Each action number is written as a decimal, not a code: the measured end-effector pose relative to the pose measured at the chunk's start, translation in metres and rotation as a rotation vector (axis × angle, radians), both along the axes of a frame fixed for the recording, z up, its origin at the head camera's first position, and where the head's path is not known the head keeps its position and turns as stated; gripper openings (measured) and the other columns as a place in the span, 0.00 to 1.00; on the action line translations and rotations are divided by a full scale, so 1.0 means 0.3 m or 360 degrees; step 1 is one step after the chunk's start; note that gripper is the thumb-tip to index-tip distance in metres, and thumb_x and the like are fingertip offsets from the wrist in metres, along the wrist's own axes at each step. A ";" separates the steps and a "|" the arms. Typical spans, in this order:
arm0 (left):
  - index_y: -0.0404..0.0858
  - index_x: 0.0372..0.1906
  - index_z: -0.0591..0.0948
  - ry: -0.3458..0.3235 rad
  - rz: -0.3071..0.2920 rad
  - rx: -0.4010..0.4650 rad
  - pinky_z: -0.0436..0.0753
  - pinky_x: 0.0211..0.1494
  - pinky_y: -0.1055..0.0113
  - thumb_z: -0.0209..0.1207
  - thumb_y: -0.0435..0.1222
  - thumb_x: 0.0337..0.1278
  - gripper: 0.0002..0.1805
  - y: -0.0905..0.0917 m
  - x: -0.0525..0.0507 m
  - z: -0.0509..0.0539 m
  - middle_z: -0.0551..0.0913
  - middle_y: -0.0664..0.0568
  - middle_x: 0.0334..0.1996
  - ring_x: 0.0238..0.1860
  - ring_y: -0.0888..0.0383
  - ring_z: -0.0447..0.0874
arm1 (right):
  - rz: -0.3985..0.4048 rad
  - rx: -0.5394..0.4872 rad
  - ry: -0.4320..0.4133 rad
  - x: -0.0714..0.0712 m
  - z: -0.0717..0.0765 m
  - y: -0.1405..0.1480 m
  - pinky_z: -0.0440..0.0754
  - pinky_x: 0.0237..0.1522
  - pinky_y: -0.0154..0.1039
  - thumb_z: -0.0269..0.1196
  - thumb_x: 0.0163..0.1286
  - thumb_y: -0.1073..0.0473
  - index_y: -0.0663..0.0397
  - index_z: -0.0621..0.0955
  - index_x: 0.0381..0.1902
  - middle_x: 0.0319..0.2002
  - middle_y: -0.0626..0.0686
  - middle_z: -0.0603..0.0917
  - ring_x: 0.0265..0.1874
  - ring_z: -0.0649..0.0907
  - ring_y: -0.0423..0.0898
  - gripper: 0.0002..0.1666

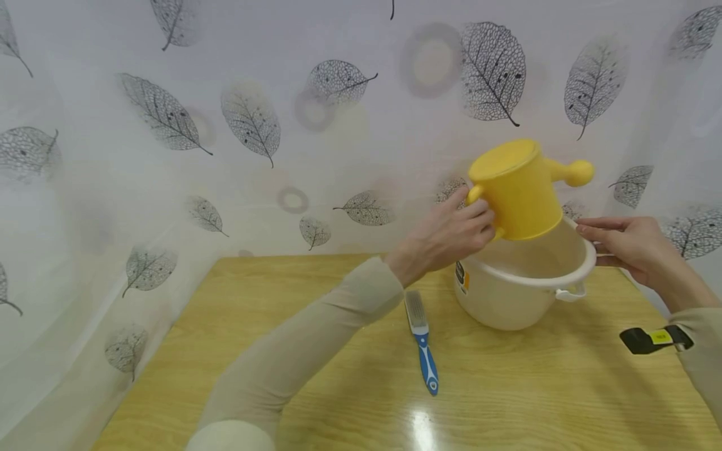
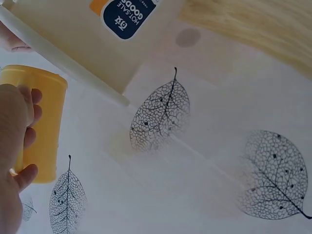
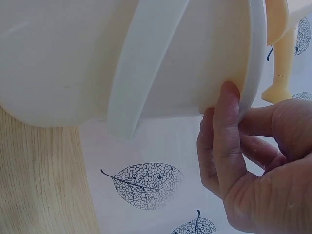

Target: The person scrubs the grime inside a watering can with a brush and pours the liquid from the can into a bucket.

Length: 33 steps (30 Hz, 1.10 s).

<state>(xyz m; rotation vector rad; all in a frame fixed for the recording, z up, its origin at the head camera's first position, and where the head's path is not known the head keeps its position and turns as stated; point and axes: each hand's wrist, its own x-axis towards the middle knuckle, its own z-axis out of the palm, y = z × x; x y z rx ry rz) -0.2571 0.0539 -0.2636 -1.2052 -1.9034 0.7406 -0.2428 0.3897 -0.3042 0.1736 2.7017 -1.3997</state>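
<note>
A yellow watering can [image 1: 521,194] hangs upside down over a white bucket [image 1: 507,300], its flat base up and its round-headed spout to the right. My left hand [image 1: 451,232] grips its handle, with the fingers curled round it in the left wrist view. My right hand [image 1: 637,247] pinches the bucket's rim on the right side, as the right wrist view shows up close. The bucket stands upright on the table, its pale carry handle [image 3: 141,68] hanging at the side. Its inside is partly hidden behind the watering can.
A brush [image 1: 425,357] with a blue and white handle lies on the wooden table [image 1: 254,326], left of the bucket. A leaf-printed white sheet [image 1: 350,156] covers the wall behind and at the sides. A black strap [image 1: 654,338] hangs at the right wrist.
</note>
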 end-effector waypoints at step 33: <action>0.52 0.57 0.81 -0.0449 -0.0160 0.0563 0.74 0.61 0.63 0.51 0.43 0.79 0.12 -0.070 0.004 -0.078 0.84 0.61 0.56 0.56 0.59 0.78 | -0.0045 -0.0008 0.0023 -0.004 -0.008 0.002 0.88 0.38 0.33 0.55 0.76 0.36 0.53 0.66 0.76 0.30 0.19 0.77 0.32 0.84 0.26 0.41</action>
